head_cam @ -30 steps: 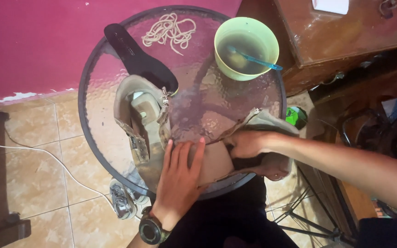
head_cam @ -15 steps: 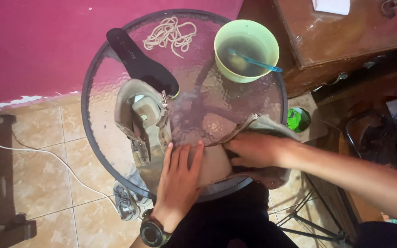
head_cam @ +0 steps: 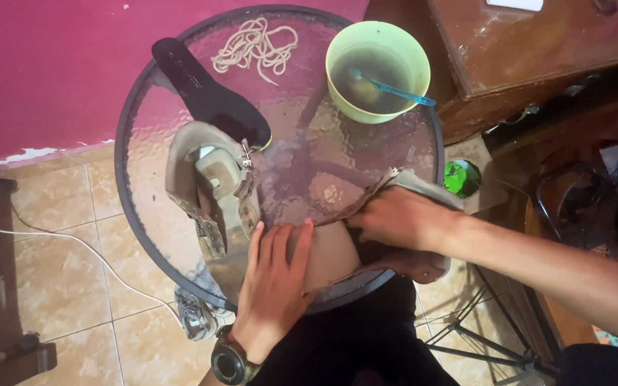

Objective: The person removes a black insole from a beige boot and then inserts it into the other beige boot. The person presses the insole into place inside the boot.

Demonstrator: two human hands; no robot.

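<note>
Fingers [head_cam: 280,243] still flat — shoe [head_cam: 337,250] unmoved.

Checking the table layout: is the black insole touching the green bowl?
Apart. The head view shows bare glass of the table between the insole and the bowl.

left hand [head_cam: 275,275] flat, right hand [head_cam: 395,216] curled

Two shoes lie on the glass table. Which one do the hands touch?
The flattened shoe at the near edge: the left hand presses it, the right hand grips it. The untouched shoe lies left.
</note>
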